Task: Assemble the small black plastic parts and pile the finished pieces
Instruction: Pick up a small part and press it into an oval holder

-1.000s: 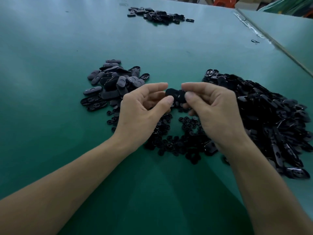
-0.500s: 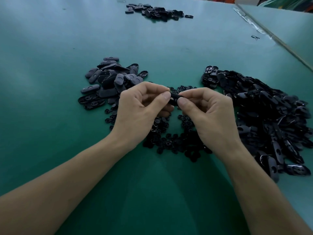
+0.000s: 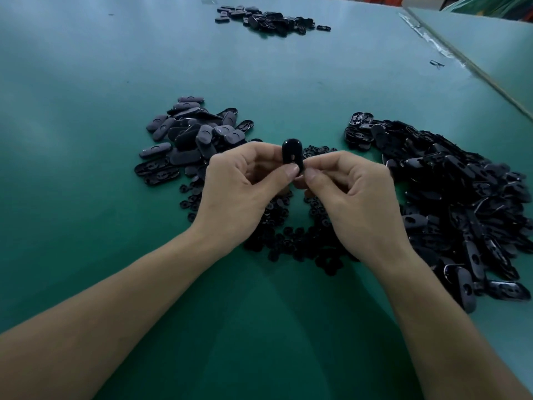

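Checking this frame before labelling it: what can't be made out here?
Head view only.
The held black part: its lower end is covered by the thumbs of the left hand and right hand, so whether it is assembled cannot be told.
The small round pieces: partly hidden under both hands.
The right pile: cut off by the picture's right edge.
The far pile: too small to tell its parts.

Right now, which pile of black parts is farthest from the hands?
The small pile at the far end; the other three crowd around the left hand and right hand.
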`<action>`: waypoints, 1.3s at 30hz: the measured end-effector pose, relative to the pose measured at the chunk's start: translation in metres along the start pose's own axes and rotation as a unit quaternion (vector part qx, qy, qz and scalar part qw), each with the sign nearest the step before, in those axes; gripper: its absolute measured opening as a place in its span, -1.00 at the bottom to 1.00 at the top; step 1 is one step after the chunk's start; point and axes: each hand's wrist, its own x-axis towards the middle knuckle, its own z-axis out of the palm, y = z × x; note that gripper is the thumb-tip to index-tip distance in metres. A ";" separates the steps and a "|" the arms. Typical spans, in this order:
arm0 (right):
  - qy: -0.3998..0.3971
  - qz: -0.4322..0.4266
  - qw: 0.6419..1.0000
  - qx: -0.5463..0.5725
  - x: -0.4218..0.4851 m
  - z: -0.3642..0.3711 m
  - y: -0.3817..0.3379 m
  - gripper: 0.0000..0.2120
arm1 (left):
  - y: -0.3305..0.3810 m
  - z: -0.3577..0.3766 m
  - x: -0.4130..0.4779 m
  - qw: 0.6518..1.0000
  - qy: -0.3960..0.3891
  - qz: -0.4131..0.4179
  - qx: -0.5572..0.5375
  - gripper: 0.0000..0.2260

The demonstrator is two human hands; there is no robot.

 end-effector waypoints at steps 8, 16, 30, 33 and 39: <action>-0.041 0.000 0.949 -0.312 -0.002 -0.007 0.005 -0.83 | -0.004 0.001 0.001 0.999 0.034 -0.010 -0.007 -0.83; -0.019 -0.027 0.949 -0.313 0.001 0.002 0.004 -0.83 | -0.003 0.001 0.002 0.999 0.040 -0.003 0.018 -0.87; 0.044 -0.039 0.998 -0.032 -0.001 -0.001 -0.001 -0.83 | -0.002 0.001 -0.001 0.999 0.035 -0.023 0.000 -0.87; 0.047 -0.055 0.997 -0.009 -0.001 0.000 -0.004 -0.83 | -0.003 0.000 0.000 0.999 0.034 -0.020 0.016 -0.85; 0.054 -0.025 0.998 0.028 -0.001 0.001 -0.005 -0.85 | -0.001 0.000 -0.001 0.999 0.024 -0.020 0.026 -0.80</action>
